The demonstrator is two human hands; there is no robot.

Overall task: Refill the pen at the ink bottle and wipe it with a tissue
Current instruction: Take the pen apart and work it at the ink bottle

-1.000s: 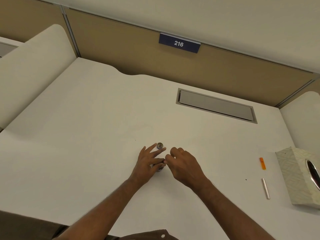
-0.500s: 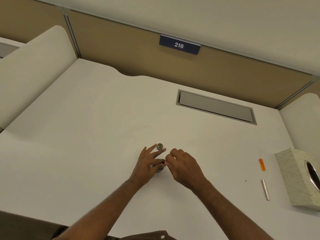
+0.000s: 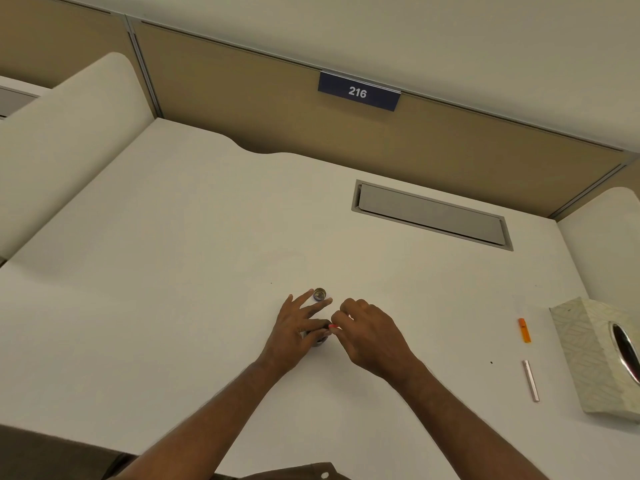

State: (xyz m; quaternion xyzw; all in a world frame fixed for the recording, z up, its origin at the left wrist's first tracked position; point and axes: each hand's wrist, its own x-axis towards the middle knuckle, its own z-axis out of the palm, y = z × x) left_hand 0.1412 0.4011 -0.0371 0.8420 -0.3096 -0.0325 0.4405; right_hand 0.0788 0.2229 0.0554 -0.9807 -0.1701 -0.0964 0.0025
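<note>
A small ink bottle [image 3: 319, 341] stands on the white desk [image 3: 173, 271], mostly hidden under my left hand [image 3: 298, 330], which grips it with thumb and lower fingers while two fingers stretch out. Its round cap [image 3: 319, 294] lies just behind those fingers. My right hand [image 3: 367, 334] pinches a small pink-red pen part [image 3: 333, 326] right at the bottle's mouth; most of that part is hidden by my fingers. An orange pen piece [image 3: 524, 330] and a silver pen barrel [image 3: 531, 380] lie on the desk to the right.
A patterned tissue box [image 3: 588, 358] with an oval opening sits at the right edge. A grey cable hatch [image 3: 431, 214] is set into the desk at the back. Beige partition panels with a blue "216" sign [image 3: 358, 92] close off the rear.
Almost nothing has moved; both hands stay at the bottle, and the pink-red tip between my right fingers shows a little more clearly now.
</note>
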